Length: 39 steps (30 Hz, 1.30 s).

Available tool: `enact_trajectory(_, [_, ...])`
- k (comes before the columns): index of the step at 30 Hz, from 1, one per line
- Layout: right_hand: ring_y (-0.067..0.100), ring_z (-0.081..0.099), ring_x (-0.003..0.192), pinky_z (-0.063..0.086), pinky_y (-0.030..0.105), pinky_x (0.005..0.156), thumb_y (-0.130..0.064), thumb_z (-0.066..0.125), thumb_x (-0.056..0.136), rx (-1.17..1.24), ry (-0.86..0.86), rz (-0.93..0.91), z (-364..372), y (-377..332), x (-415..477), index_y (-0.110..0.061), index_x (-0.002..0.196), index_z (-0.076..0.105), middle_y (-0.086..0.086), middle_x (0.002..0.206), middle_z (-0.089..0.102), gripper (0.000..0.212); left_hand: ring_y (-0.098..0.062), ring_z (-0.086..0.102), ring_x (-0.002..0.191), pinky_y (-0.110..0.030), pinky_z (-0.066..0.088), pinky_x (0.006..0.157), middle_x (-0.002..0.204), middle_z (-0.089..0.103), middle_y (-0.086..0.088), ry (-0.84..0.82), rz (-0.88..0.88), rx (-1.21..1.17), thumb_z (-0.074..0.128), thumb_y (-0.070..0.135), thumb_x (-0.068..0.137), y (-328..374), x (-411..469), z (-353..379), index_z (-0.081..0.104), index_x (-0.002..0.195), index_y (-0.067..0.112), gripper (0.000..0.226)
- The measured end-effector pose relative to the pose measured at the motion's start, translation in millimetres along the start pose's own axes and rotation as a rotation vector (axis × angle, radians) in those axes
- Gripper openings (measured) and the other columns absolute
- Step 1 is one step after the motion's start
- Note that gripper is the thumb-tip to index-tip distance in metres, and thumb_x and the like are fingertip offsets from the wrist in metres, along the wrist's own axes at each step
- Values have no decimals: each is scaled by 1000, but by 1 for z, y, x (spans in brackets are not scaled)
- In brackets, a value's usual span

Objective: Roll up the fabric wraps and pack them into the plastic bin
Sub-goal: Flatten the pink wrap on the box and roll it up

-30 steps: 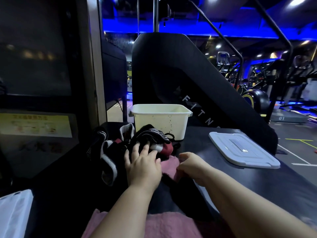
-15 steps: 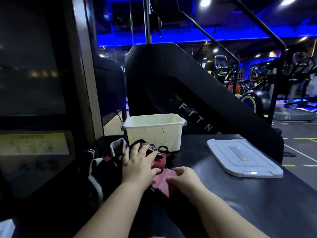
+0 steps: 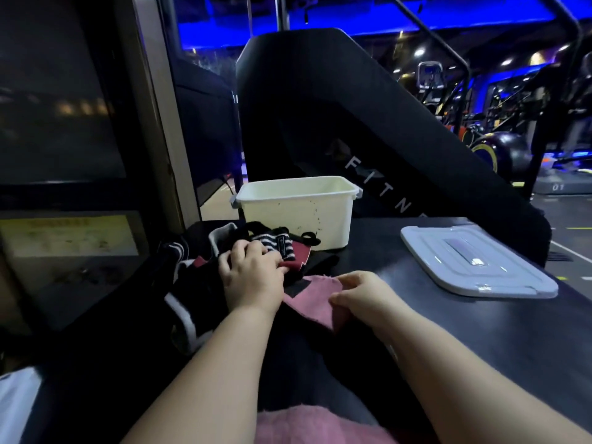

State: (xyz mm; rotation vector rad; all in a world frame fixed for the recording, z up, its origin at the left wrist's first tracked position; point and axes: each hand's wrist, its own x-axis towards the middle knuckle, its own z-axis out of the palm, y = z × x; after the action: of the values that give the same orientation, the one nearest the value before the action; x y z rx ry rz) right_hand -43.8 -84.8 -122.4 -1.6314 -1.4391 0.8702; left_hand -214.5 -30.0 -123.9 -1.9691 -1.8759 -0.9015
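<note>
A heap of dark fabric wraps [image 3: 195, 267] with white and red stripes lies on the black table, just in front of the cream plastic bin [image 3: 298, 216]. My left hand [image 3: 250, 277] rests on top of the heap, fingers curled over a striped red-edged wrap [image 3: 282, 251]. A pink wrap [image 3: 310, 302] runs from the heap toward me. My right hand [image 3: 362, 299] pinches the pink wrap's far end against the table. The bin stands open, and I cannot see its bottom.
The bin's white lid [image 3: 474, 261] lies flat on the table to the right. A large black fitness machine [image 3: 352, 129] rises right behind the bin. A window frame and post [image 3: 153, 107] stand at the left. Gym equipment fills the far right.
My left hand has slid a little over the heap and its fingers have curled onto the striped wrap. My right hand has drawn the pink wrap's end slightly toward me. The camera tilted.
</note>
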Motion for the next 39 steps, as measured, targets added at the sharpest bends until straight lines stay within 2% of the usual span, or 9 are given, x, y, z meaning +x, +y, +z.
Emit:
enact_trajectory(2, [18,62,66,58,44,73,-10,63,66,23,-9,-10,-1,-2,-2,-21,73,74,13,83,74,17,-17,30,129,-38,16,108,120,53,13,24,-51,2,61,48,88,-3,0,0,69,96,35,17])
enact_trajectory(4, [28,68,69,56,57,77,-17,59,55,21,-13,-18,-4,-2,-2,-26,79,75,16,81,72,30,-18,31,128,-40,18,107,118,53,12,42,-76,2,62,46,88,-8,0,-1,69,95,34,16])
enact_trajectory(8, [33,72,80,56,56,82,-16,60,51,7,-28,-3,-15,0,-2,-31,77,76,9,77,74,34,-18,31,128,-40,18,106,118,53,12,54,-87,-2,63,45,87,-12,0,-2,69,93,35,14])
enact_trajectory(12, [28,71,79,57,53,84,1,65,72,-19,-43,31,-24,4,-4,-20,75,74,10,81,75,23,-15,30,133,-38,13,107,130,52,15,71,-4,-43,64,43,87,-12,-1,-3,70,97,34,15])
enact_trajectory(16, [27,72,86,59,48,81,-1,67,75,-68,-42,43,-19,9,-3,-21,91,72,8,89,74,26,-11,20,142,-40,-2,114,146,41,16,-90,139,-25,55,55,89,-11,-2,-3,64,118,38,35])
enact_trajectory(19, [26,72,85,59,49,81,-6,68,71,-80,-53,39,-18,10,-3,-21,85,72,6,87,74,21,-13,12,145,-45,-4,117,153,29,14,-220,181,38,51,66,87,-12,-5,-1,50,133,43,52])
enact_trajectory(23, [35,71,88,58,51,80,-1,66,75,-96,-73,27,-19,11,-4,-9,87,73,16,90,73,16,-13,10,145,-44,-3,118,156,24,15,-277,171,50,52,70,83,-14,-3,0,44,138,46,60])
enact_trajectory(30, [31,71,89,59,48,80,-1,68,78,-108,-84,43,-20,11,-4,-12,91,73,13,91,74,19,-12,16,142,-42,3,116,154,28,17,-336,141,37,59,72,77,-15,-1,0,45,138,46,68])
enact_trajectory(39, [21,66,75,60,43,79,3,66,81,-81,-72,44,-19,9,-5,-4,97,72,19,97,72,18,-10,32,136,-37,11,115,147,43,19,-247,125,-22,63,60,83,-11,-4,-2,55,131,45,50])
